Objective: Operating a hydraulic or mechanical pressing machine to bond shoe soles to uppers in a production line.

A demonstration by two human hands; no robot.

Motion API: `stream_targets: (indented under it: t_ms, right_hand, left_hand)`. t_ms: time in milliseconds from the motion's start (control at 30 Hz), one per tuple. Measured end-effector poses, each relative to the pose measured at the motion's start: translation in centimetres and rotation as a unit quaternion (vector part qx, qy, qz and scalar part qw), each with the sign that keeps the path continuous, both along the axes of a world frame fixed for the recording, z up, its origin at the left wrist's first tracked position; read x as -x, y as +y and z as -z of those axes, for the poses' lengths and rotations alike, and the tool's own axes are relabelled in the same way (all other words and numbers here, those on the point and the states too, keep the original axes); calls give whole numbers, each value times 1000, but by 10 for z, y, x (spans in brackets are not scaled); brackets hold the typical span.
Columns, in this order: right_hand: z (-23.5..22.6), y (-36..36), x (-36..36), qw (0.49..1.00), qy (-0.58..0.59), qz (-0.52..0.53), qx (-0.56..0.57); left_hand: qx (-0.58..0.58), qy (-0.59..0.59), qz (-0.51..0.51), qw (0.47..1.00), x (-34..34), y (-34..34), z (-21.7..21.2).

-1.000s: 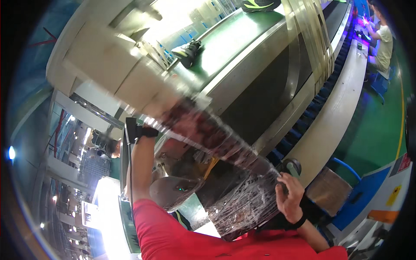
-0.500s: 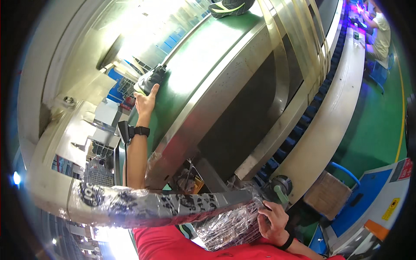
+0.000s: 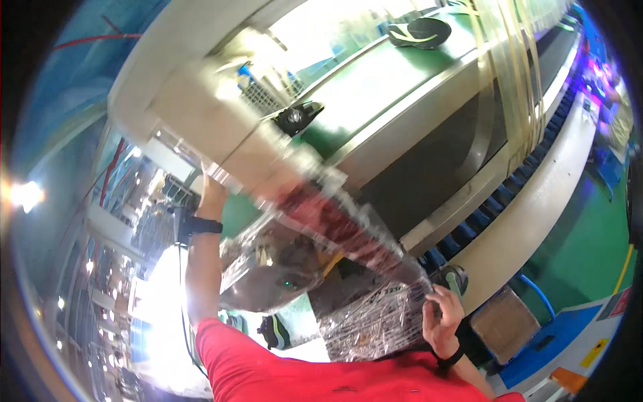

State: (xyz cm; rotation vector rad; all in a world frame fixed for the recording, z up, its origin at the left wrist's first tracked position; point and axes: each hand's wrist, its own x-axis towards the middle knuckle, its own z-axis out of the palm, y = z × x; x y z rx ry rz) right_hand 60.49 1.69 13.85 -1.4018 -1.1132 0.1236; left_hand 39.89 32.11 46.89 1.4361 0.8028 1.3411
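Head view: we hold a long strip of clear plastic film [image 3: 335, 221] stretched on a slant between both hands, blurred along its middle. Our left hand [image 3: 213, 191], black watch at the wrist, is raised with its grip closed on the strip's upper end, while our right hand [image 3: 443, 320] pinches the lower end, fingers curled shut around it. Behind the film runs a green conveyor belt [image 3: 382, 80] carrying two dark shoes [image 3: 418, 30], with crumpled silvery wrap [image 3: 375, 321] bunched just below the strip.

Clear, shiny plastic film [image 3: 335, 221] with dark red patches, green conveyor belt [image 3: 375, 87], red sleeves [image 3: 281, 365], black wristband [image 3: 204, 226].
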Motion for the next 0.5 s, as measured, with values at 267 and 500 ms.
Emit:
stream_targets:
  t_ms: [267,500]
  right_hand:
    - [-20,-3,0,989,-147,-8,-3]
    - [-100,-2,50,959,-46,-250,-125]
  left_hand:
    - [-92,189,-161,964,146,-115,-25]
    - [26,181,-128,975,153,-194,96]
